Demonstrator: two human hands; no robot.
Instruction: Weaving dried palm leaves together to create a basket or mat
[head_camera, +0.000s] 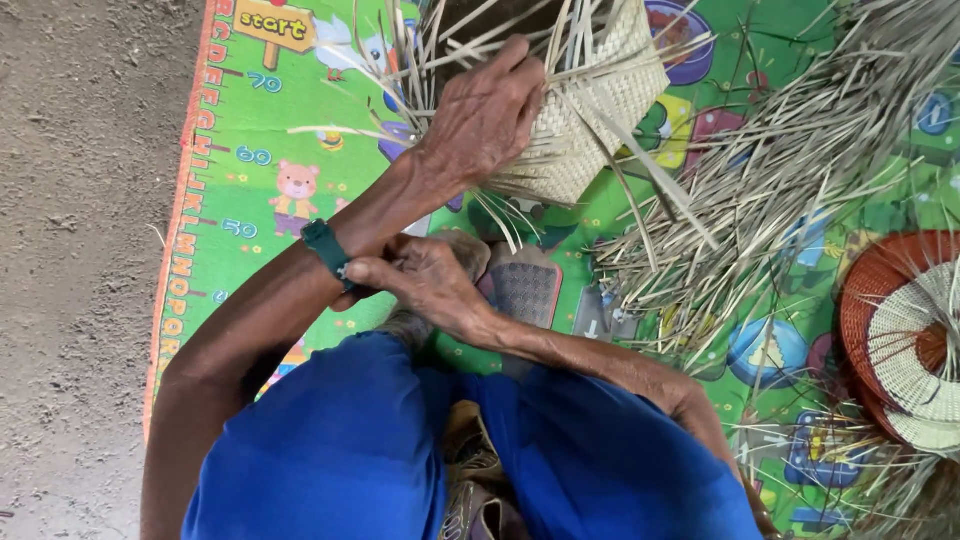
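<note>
Left hand (480, 120) pressing on the side of a half-woven palm-strip basket (590, 110), fingers curled closed over loose strips at its rim. Basket lying ahead of both hands on the green play mat (250, 150), open end tilting away. Right hand (425, 285) resting nearer the body, grip pinching closed at the left wrist's green band (325, 245), not touching the basket. Loose strips (780, 170) piling to the right.

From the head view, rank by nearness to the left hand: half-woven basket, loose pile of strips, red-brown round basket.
1. Half-woven basket, under the left hand, touching.
2. Loose pile of strips, to the right on the mat.
3. Red-brown round basket, at the right edge.
</note>
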